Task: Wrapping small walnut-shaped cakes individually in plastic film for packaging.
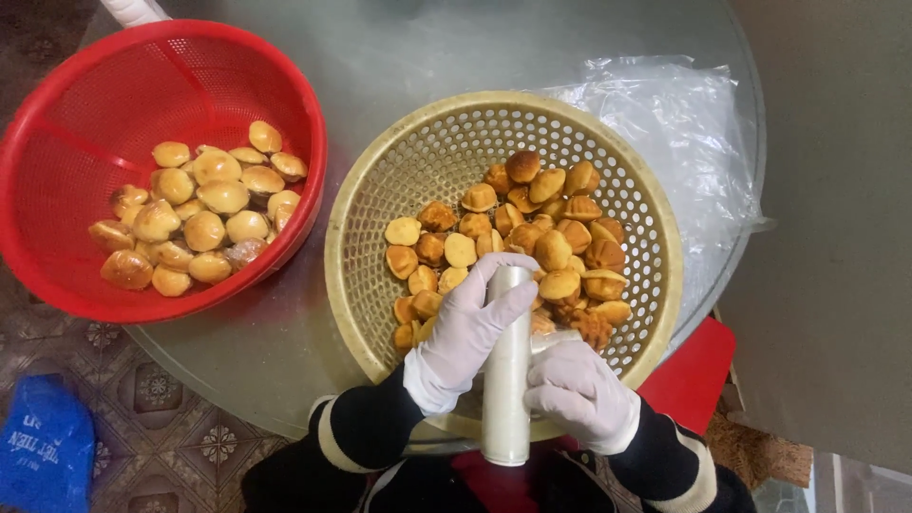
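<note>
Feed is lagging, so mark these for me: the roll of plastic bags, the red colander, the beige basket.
roll of plastic bags [505, 399]: head view, bare lower barrel.
red colander [66, 142]: head view, inner wall.
beige basket [380, 180]: head view, perforated wall.

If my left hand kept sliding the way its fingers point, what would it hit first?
Probably the small golden cakes heaped in the tan basket. The left hand points up-right over the white roll; height above them is unclear.

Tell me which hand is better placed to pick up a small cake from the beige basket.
Probably the right hand. It grips only the lower roll of clear film, beside the cakes in the beige basket. The left hand wraps over the roll's top, steadying it.
</note>
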